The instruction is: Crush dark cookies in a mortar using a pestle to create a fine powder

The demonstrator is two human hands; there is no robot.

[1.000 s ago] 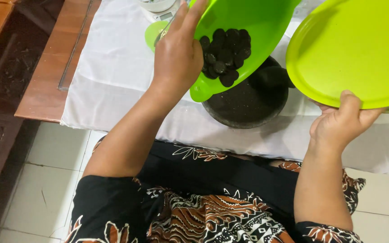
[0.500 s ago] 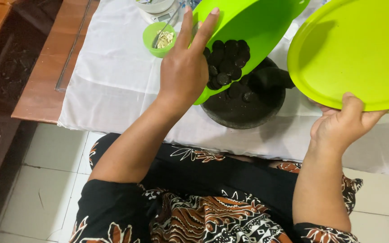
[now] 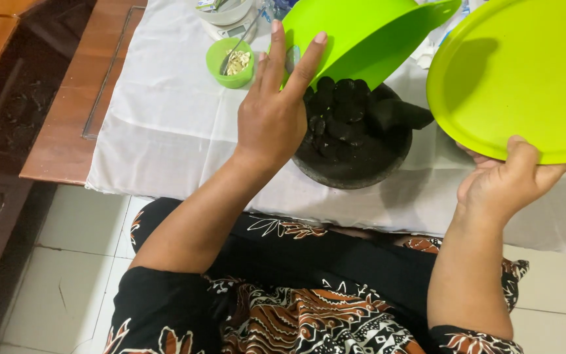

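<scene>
The left hand [image 3: 271,121] holds a green bowl [image 3: 355,36] tipped up on its side over a dark stone mortar [image 3: 355,154]. Its grip is pressed on the bowl's wall, with two fingers [image 3: 276,52] stretched up along the outside. The bowl's low edge hangs right above the mortar.

Dark round pieces [image 3: 339,111] lie in a heap inside the mortar, just under the bowl's edge (they look like little black discs). A dark stone pestle [image 3: 397,113] lies in the mortar too, at its right side, touching the heap.

The right hand [image 3: 502,183] holds a big green lid [image 3: 512,78] by its lower edge. Its grip pinches the rim, thumb on top and the other fingers under. The lid is tilted and sits off to the right of the mortar, near it but not touching.

The mortar stands on a white cloth [image 3: 165,111] that covers the table [image 3: 67,124]. Brown wood shows at the table's left side.

Farther back on the cloth is a small green cup [image 3: 230,62] with pale bits in it and a spoon leaning inside. Behind the cup stands a white kitchen scale [image 3: 227,26] with a white bowl on it, partly cut off at the top.

The person wears dark clothes with a brown and white pattern.
</scene>
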